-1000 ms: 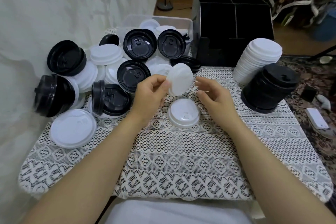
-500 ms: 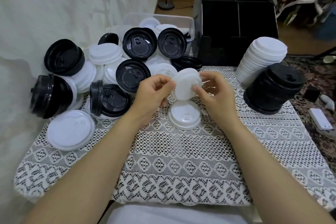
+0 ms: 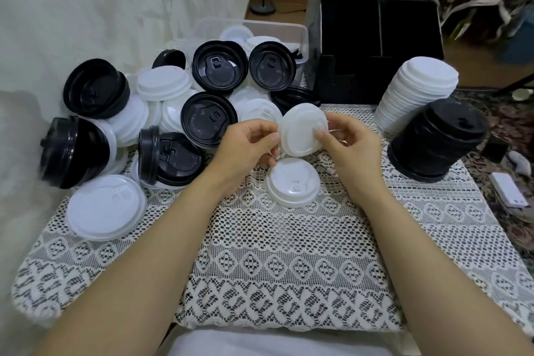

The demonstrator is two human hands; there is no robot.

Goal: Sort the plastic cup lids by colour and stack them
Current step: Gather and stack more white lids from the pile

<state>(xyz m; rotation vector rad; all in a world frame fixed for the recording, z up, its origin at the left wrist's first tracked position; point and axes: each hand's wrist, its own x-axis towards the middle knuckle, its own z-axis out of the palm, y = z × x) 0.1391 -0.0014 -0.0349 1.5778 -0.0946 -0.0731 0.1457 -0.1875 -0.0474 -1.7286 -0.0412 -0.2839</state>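
Now pinching a white lid [image 3: 302, 130] at opposite rims between left hand [image 3: 245, 147] and right hand [image 3: 349, 147], fingers [image 3: 320, 134] curled onto its edge. Tilting it just above a second white lid [image 3: 293, 182] lying on the counter [image 3: 289, 254], likely aligning for nesting. Leaving white stack [image 3: 416, 95] and black stack [image 3: 436, 144] at right, well apart from the unsorted heap [image 3: 173, 101], presumably separating finished colours.
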